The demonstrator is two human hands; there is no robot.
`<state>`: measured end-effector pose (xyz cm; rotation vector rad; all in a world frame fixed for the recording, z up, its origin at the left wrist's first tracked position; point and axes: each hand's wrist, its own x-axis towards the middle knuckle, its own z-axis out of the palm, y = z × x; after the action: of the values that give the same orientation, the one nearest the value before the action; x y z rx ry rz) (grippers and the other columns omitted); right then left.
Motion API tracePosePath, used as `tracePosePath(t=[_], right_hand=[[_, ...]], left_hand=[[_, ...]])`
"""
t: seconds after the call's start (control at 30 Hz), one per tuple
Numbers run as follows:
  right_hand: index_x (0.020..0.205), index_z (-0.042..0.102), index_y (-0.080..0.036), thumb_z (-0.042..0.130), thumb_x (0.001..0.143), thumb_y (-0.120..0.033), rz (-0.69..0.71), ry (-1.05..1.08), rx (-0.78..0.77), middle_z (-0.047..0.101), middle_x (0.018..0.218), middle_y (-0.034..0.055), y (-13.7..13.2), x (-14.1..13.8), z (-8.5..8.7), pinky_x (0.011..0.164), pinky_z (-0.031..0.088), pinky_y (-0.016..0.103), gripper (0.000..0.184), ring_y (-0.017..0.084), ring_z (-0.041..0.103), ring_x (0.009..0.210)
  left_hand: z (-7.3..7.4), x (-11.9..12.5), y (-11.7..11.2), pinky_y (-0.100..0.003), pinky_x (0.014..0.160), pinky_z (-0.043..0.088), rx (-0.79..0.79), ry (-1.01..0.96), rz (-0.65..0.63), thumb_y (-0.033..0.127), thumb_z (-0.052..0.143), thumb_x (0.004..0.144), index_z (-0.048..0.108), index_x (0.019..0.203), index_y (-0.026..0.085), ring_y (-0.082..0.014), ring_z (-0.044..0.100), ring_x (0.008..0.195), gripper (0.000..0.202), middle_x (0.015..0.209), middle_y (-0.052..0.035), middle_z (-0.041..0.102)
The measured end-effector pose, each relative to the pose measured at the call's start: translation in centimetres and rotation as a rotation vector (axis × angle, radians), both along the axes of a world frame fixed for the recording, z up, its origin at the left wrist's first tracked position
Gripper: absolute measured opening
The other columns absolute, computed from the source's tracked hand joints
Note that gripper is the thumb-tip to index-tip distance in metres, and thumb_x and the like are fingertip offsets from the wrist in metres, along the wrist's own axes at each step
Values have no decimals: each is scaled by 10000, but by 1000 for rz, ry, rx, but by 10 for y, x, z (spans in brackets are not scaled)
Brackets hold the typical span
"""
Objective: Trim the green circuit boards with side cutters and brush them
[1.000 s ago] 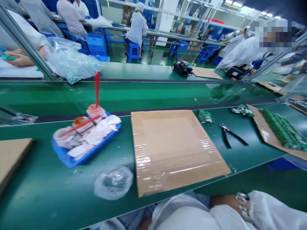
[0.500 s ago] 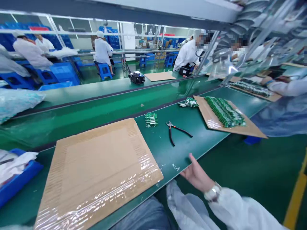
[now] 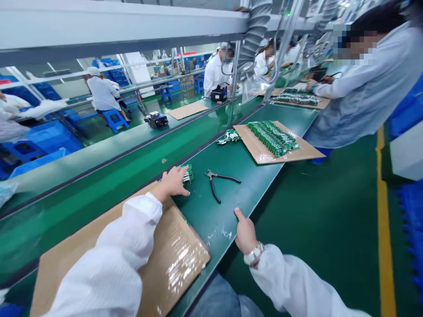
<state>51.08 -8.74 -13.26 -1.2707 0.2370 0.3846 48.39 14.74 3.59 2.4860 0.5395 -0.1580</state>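
My left hand (image 3: 174, 181) reaches across the cardboard sheet (image 3: 178, 246) to a small stack of green circuit boards (image 3: 188, 175). Its thumb and fingers are spread at the near side of the stack, which they partly hide. Clasped at the front edge of the green workbench (image 3: 211, 215) is my right hand (image 3: 245, 230), thumb on top, fingers hidden beneath. Between the hands lie cutting pliers (image 3: 216, 181) with black handles, their jaws apart. Shiny clear tape covers parts of the cardboard.
Further along, a second cardboard sheet (image 3: 264, 156) carries rows of circuit boards (image 3: 274, 137), with a loose pile of boards (image 3: 229, 136) beside it. A co-worker (image 3: 360, 83) sits beyond, at the right. A green conveyor belt (image 3: 145, 167) runs behind the bench.
My left hand has come into view and reached the small board stack. My right thumb has lowered onto the bench edge. The view has turned to the right.
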Motion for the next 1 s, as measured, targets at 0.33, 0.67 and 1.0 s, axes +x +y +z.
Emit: tracePosePath(t=[0.33,0.67,1.0], right_hand=[[1044,665,-152,722,640,-512,-69,150,53,737,908,54,-2,-7,16,816,551,394,544,293,663,961],[1057,667,-171,718,637,-521,-40,162,-30,736,888,39,-7,-7,19,873,532,382,549,286,635,1033],[1015,643,-155,637,650,-634,120,165,-132,718,888,69,-10,-4,33,657,526,340,602,246,661,809]], left_hand=[[-36,73,66,-572,1011,369,293,185,-289,355,590,869,469,1314,208,-299,477,1218,484,1357,-107,487],[-33,67,60,-484,893,478,416,215,-453,375,589,865,396,1359,215,-258,562,1066,554,1303,-113,499],[-34,59,42,-486,887,466,602,250,-565,420,564,871,427,1333,200,-244,582,1009,530,1195,-97,568]])
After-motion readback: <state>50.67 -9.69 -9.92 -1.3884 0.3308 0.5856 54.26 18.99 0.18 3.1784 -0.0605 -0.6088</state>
